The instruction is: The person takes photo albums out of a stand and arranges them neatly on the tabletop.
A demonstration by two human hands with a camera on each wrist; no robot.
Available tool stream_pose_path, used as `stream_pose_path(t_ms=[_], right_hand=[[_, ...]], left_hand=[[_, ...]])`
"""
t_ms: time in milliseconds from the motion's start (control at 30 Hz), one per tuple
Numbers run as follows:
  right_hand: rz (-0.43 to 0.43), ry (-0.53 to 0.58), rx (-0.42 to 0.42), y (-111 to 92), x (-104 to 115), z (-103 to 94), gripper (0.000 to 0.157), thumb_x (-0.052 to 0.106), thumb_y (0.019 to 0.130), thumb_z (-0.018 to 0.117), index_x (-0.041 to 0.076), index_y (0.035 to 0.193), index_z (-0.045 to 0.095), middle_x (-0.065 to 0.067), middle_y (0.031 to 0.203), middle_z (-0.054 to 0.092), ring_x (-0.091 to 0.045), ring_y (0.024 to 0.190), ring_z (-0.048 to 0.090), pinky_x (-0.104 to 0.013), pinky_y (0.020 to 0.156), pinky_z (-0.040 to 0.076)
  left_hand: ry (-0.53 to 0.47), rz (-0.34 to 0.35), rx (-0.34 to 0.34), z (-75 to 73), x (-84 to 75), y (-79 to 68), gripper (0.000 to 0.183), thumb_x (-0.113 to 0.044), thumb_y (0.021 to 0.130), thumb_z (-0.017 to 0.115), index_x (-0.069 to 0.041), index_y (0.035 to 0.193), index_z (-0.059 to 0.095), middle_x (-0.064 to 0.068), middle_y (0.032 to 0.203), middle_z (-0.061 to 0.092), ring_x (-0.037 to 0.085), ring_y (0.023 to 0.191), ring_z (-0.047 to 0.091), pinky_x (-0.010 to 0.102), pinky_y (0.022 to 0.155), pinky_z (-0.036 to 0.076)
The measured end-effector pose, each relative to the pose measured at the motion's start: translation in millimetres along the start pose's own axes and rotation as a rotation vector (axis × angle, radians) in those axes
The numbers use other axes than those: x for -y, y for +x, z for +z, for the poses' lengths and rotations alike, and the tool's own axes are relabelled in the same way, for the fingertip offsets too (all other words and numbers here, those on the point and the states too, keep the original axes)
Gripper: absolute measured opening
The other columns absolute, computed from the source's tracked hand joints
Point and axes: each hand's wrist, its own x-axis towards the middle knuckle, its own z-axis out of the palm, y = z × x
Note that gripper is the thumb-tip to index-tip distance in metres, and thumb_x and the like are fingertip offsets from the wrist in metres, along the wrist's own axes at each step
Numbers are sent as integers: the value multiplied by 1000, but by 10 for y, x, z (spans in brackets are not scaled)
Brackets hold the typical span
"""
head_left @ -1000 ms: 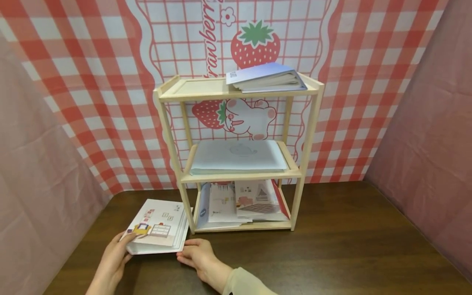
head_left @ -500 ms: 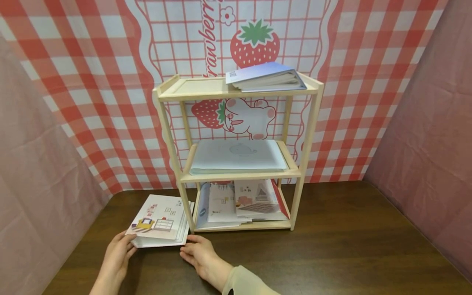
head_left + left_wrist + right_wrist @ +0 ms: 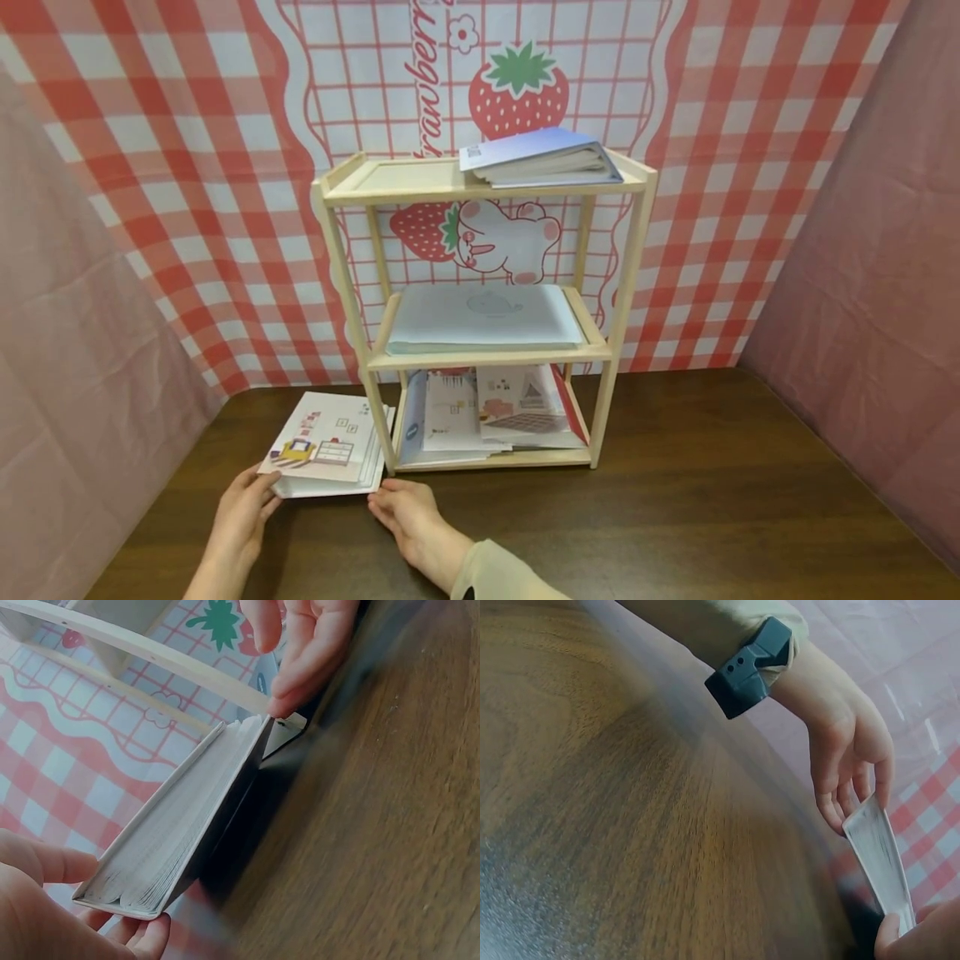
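Observation:
A thick hardcover picture book point(image 3: 322, 442) with a white cover and a drawn yellow armchair and dresser lies at the left of the wooden shelf rack point(image 3: 491, 360), its right edge partly behind the rack's front left leg. My left hand point(image 3: 242, 512) grips its near left corner, thumb on the top cover and fingers underneath. In the left wrist view, the page block point(image 3: 172, 832) shows between the covers. My right hand point(image 3: 408, 512) is at the near right corner; its fingertips point(image 3: 283, 705) touch the lower cover there, while one digit stands apart above.
The rack's top level bears a blue-white book point(image 3: 543, 158), the middle one a pale whale-drawn book point(image 3: 487, 312), the bottom one several overlapping picture books point(image 3: 525, 404). A red-checked strawberry cloth point(image 3: 712, 208) hangs behind the brown table point(image 3: 712, 492).
The book has slid away from me and a little right, nearer the rack's left leg. Both hands have moved along with it, the left still gripping its corner.

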Motion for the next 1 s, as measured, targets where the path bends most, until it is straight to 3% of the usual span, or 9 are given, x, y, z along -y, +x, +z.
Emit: stream_pose_path(t_ms=[167, 300, 600, 833, 1000], right_hand=[[-10, 12, -9, 3, 14, 15, 39, -14, 82, 47, -26, 117, 35, -29, 105, 53, -22, 94, 57, -36, 92, 45], [-25, 12, -4, 8, 32, 25, 45, -13, 83, 45, -26, 123, 29, -37, 118, 44, -33, 109, 51, -41, 98, 40], [-57, 12, 17, 1, 35, 33, 54, -11, 85, 43, -25, 130, 17, -42, 132, 28, -40, 121, 41, -44, 101, 36], [-43, 66, 22, 16, 15, 30, 57, -9, 82, 44, -23, 130, 16, -41, 133, 26, -36, 119, 40, -45, 104, 32], [-49, 79, 37, 55, -11, 22, 56, -8, 82, 43, -24, 129, 17, -41, 132, 24, -42, 124, 33, -46, 105, 29]], left_hand=[[-34, 46, -16, 14, 28, 23, 62, -10, 92, 46, 13, 138, 14, -16, 85, 51, -8, 76, 54, 12, 72, 46], [-58, 72, -28, 26, 58, 75, 62, -10, 90, 50, 16, 136, 18, -17, 80, 54, -6, 74, 56, 12, 70, 48], [-19, 51, -41, 98, 36, 146, 61, -9, 88, 49, 16, 136, 20, -12, 81, 58, -7, 72, 56, 11, 70, 48], [-5, 26, -65, 141, 18, 162, 57, -5, 87, 46, 16, 135, 23, -15, 74, 55, -5, 69, 56, 12, 69, 48], [8, 1, -40, 163, -19, 162, 59, -6, 88, 44, 14, 138, 17, -14, 76, 54, -6, 70, 55, 11, 72, 48]])
